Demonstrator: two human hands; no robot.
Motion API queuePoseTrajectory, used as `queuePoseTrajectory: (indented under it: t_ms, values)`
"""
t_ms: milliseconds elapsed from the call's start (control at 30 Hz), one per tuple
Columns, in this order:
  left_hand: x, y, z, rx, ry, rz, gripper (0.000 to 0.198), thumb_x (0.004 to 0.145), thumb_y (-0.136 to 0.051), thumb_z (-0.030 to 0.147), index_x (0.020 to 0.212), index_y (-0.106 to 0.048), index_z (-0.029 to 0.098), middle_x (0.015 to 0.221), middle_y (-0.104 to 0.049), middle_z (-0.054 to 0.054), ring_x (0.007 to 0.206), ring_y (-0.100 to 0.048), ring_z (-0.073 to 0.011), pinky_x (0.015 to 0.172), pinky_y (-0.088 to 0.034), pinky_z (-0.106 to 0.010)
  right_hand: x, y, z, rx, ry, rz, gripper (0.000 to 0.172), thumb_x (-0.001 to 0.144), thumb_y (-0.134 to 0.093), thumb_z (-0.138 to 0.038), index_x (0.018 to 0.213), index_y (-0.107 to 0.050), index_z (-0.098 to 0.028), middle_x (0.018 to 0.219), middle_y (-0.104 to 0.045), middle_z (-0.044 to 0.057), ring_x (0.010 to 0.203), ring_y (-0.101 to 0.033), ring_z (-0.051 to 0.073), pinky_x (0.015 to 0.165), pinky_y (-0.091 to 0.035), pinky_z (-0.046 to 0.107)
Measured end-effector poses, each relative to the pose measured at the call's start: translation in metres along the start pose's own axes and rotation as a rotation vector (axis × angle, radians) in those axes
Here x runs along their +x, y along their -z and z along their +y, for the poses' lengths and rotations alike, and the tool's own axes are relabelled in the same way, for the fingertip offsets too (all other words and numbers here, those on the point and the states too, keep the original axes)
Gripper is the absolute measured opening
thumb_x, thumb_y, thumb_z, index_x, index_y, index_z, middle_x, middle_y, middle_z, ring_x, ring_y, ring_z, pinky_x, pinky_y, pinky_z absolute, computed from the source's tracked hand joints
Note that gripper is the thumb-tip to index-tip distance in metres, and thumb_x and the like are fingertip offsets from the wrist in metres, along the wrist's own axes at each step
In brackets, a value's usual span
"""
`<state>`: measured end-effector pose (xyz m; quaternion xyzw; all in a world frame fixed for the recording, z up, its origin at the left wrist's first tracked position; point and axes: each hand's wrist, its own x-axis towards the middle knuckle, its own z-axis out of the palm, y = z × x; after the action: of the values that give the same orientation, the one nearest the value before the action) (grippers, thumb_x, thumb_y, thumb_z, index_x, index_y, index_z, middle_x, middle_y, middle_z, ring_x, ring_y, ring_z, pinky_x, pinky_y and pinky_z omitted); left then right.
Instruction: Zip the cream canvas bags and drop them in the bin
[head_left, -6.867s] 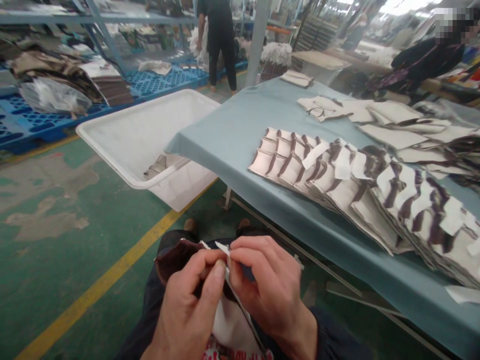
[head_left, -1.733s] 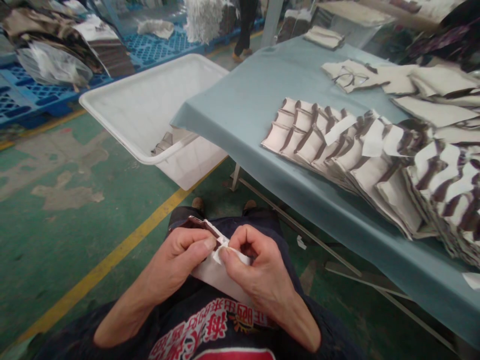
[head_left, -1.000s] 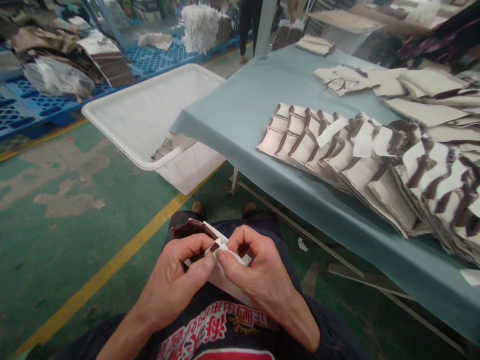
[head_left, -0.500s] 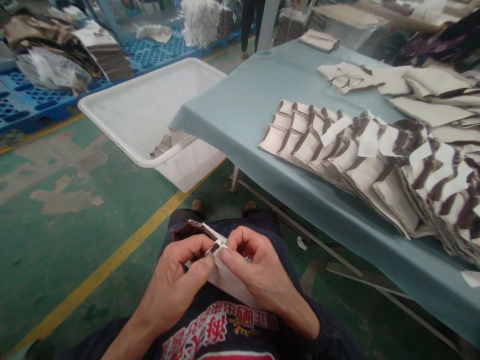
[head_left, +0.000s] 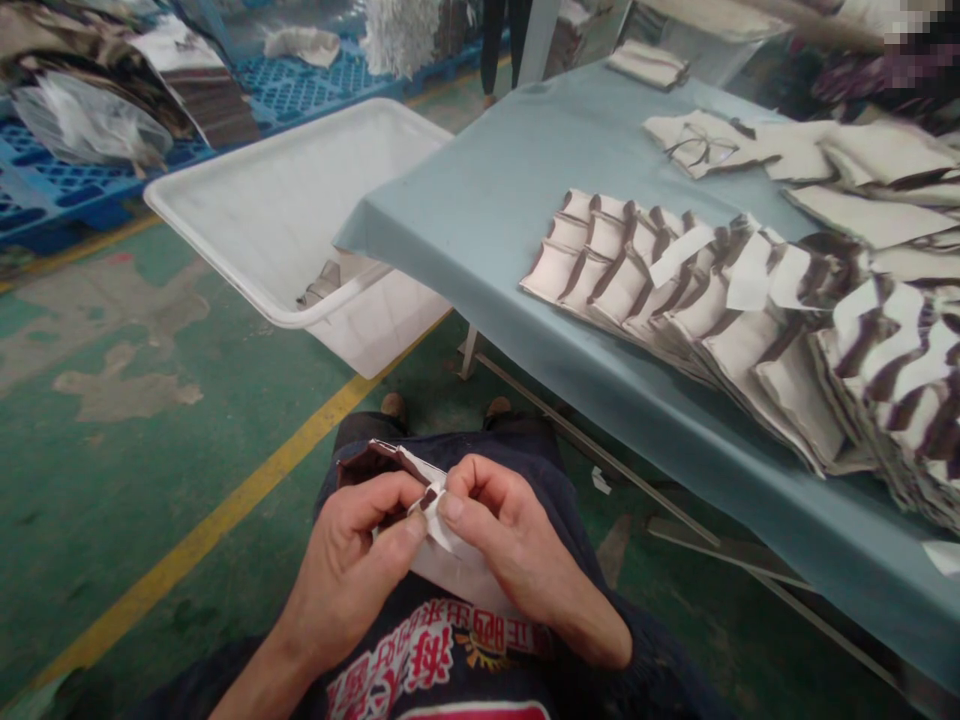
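Over my lap, both hands pinch a folded piece of white and dark brown sheet material point(head_left: 457, 568). My left hand point(head_left: 360, 545) grips its edge between thumb and forefinger, where a bit of brown shows. Close against it, my right hand point(head_left: 499, 515) pinches a white part of the same piece, thumb on top. The fingertips of the two hands almost touch. Behind them the brown side of the piece stands up, with a white rim. Its underside and my curled lower fingers are hidden.
On my right a table with a blue-grey cover point(head_left: 465, 220) bears overlapping rows of white-and-brown pieces point(head_left: 630, 260) and a pair of glasses point(head_left: 701, 148). A white plastic tub point(head_left: 262, 215) stands ahead, with a greyish piece inside. Blue pallets point(head_left: 292, 85) hold stacked material; someone's legs point(head_left: 504, 45) show beyond.
My hands keep their pinch, with only slight shifts of the fingers. A little more of the white part shows between them. The whole view has tilted slightly.
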<state>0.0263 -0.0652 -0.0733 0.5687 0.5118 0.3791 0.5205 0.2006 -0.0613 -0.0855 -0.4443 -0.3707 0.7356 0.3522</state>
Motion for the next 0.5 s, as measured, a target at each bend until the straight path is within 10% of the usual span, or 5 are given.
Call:
queuePoseTrajectory:
  t_ms: [500]
  values:
    - [-0.006, -0.0049, -0.0025, 0.002, 0.002, -0.01, 0.026, 0.091, -0.061, 0.03, 0.07, -0.069, 0.018, 0.06, -0.058, 0.002, 0.053, -0.049, -0.0125, 0.047, -0.036, -0.022, -0.0038, -0.0049, -0.0005, 0.034, -0.012, 0.072, 0.035, 0.08, -0.074, -0.048, 0.074, -0.05, -0.023, 0.068, -0.051, -0.003, 0.061, -0.04, 0.012, 0.056, -0.034, 0.025]
